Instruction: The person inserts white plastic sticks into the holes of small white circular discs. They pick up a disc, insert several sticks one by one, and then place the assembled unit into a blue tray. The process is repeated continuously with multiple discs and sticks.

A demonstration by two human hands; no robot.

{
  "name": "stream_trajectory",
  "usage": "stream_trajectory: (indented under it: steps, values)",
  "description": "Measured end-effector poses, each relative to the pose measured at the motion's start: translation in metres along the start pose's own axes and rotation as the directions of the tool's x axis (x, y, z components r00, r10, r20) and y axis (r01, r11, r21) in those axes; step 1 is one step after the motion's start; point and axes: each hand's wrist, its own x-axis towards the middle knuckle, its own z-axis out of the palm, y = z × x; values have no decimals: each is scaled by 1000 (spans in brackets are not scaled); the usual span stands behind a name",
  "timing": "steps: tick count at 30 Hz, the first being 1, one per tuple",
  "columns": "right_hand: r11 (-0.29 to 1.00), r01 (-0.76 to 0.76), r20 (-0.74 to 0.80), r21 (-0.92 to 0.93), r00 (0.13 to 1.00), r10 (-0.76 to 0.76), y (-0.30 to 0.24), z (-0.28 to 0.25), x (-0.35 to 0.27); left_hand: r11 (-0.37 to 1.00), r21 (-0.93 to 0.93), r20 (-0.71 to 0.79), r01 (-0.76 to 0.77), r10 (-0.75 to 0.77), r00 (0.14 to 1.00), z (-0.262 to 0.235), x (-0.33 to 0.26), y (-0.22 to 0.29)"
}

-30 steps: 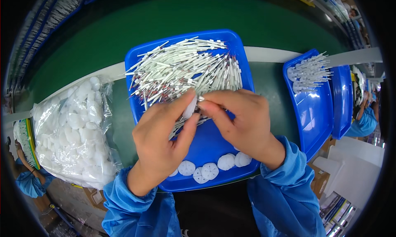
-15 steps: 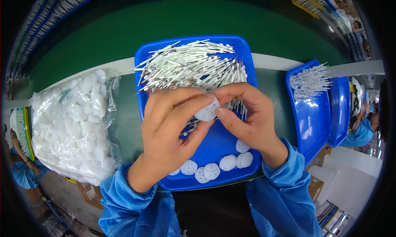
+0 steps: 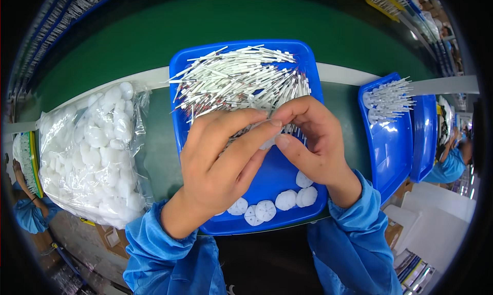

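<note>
Clear plastic bag [image 3: 92, 156], one, bulging with white round discs, lies at the left edge of the green surface [image 3: 154, 33]. Blue rectangular plastic tray [image 3: 287, 187], one, sits at the surface's near edge; it holds a heap of thin white sticks [image 3: 236, 79] at its far end and five loose white round discs [image 3: 286, 199] near its front rim. Left hand [image 3: 221, 161] and right hand [image 3: 313, 141] meet over the tray's middle, fingers pinching one small white piece [image 3: 268, 141], mostly hidden. Two more blue trays [image 3: 390, 146] stand at the right edge, the nearer one carrying further sticks.
</note>
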Motion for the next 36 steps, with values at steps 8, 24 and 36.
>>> stream_trajectory:
  steps: [8, 24, 36]
  values:
    - [988, -41, 46, 150, 998, 34, -1, 0, 1, 999, -49, 12, 9, -8, 1000, 0, 1, 0]
    - [801, 52, -99, -597, 986, -137, -2, -12, 49, 855, -470, 104, 218, -192, 976, -3, -3, -2]
    - [585, 241, 115, -774, 963, -243, -19, -15, 49, 757, -558, 52, 341, -377, 925, -4, -5, -8]
